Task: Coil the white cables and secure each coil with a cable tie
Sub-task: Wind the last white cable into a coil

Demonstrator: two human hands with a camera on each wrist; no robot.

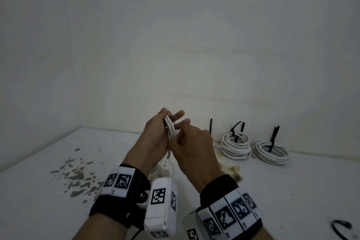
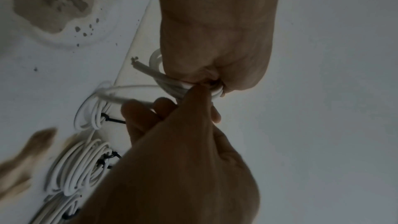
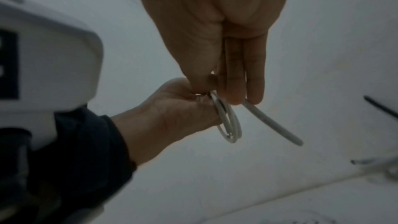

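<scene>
A small coil of white cable [image 1: 169, 127] is held up above the table. My left hand [image 1: 174, 117] grips its loops between thumb and fingers, the fingers stretched out behind them. My right hand [image 1: 176, 138] pinches the same cable just below, at the lower side of the loops. In the right wrist view the loops [image 3: 228, 126] hang under my right hand's fingers [image 3: 237, 81], and a free cable end [image 3: 276, 126] sticks out to the right. In the left wrist view a cut end [image 2: 140, 65] juts from the bundle [image 2: 172, 83].
Two finished white coils [image 1: 236, 146] [image 1: 272, 153], each bound with a black cable tie, lie by the back wall at the right. A loose black tie [image 1: 211, 125] stands against the wall; another [image 1: 341, 230] lies at the front right. Dark stains [image 1: 78, 174] mark the table's left.
</scene>
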